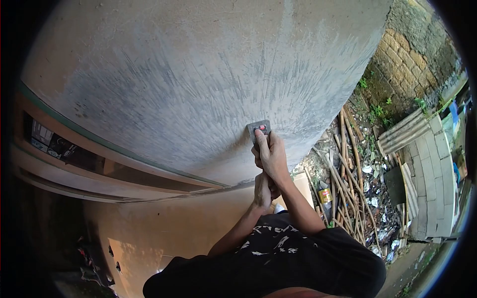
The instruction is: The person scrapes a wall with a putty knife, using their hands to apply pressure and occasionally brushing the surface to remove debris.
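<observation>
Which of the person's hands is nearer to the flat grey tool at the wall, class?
The right hand: it holds the flat grey tool, thumb over its face. The left hand is lower in the view, near the right wrist, apart from the tool.

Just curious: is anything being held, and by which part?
A flat grey tool, by its near end, in the right hand; what the left hand grips is unclear.

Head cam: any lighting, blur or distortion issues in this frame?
Head view: strong fisheye, the pale block courses at right bow and the corners go black.
Head view: soft shadow on the wall beside the hand tool; sunlit patch on the tan surface at lower left; far left too dark for detail.
Head view: bluish fringe at the right rim; no obvious motion blur on the hands.
</observation>
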Motion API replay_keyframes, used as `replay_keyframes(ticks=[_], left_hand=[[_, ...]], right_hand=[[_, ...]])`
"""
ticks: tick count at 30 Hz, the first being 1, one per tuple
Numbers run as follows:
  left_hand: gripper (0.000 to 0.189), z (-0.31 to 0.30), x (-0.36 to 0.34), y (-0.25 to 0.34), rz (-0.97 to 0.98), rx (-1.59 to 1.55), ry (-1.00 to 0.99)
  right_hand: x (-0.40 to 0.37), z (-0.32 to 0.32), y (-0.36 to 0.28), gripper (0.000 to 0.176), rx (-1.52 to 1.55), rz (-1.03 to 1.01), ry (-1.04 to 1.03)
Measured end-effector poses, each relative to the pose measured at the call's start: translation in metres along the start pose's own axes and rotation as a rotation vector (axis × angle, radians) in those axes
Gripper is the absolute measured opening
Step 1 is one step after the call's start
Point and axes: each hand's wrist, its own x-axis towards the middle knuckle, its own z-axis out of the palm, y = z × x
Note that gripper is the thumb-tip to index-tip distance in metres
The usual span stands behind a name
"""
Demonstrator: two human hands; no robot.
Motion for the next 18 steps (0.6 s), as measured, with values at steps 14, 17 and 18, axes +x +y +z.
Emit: replay_keyframes(ticks=[14,17,18], left_hand=[[0.046,-0.005,-0.002,0.005,-0.076,-0.005,0.058],[0.04,0.0,0.001,0.013,0.038,0.002,-0.046],[0.039,0.0,0.005,0.005,0.008,0.057,0.014]], right_hand=[[-0.003,0.004,-0.011,0.029,0.001,0.018,0.069],[0.003,0.006,-0.02,0.027,0.086,-0.049,0.022],[0.003,0.005,-0.009,0.028,0.036,-0.066,0.065]])
